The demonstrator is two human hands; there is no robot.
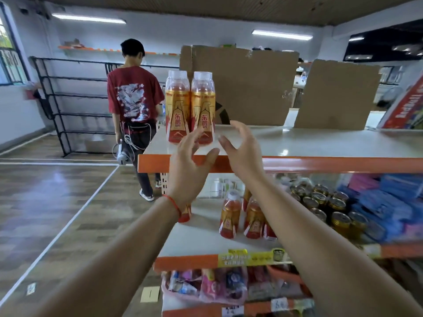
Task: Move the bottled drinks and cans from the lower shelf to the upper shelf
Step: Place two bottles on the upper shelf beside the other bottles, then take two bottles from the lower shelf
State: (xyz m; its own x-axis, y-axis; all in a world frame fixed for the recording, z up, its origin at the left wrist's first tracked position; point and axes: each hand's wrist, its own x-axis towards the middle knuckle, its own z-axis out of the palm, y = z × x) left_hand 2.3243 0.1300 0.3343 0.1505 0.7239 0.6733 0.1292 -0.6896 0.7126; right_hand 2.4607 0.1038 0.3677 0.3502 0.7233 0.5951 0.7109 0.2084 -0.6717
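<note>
Two gold-and-red drink bottles (190, 108) stand side by side at the left front of the upper shelf (320, 143). My left hand (190, 170) and my right hand (242, 152) hover just in front of them, fingers spread, holding nothing. On the lower shelf (201, 234) stand several more of the same bottles (242, 213); one bottle (185, 213) is partly hidden behind my left wrist. A cluster of gold-topped cans (327, 207) stands to their right.
Cardboard sheets (251, 85) stand at the back of the upper shelf, with a red box (405, 106) at far right. Blue and pink packs (393, 202) lie beside the cans. A person in a red shirt (135, 106) stands left of the shelf unit.
</note>
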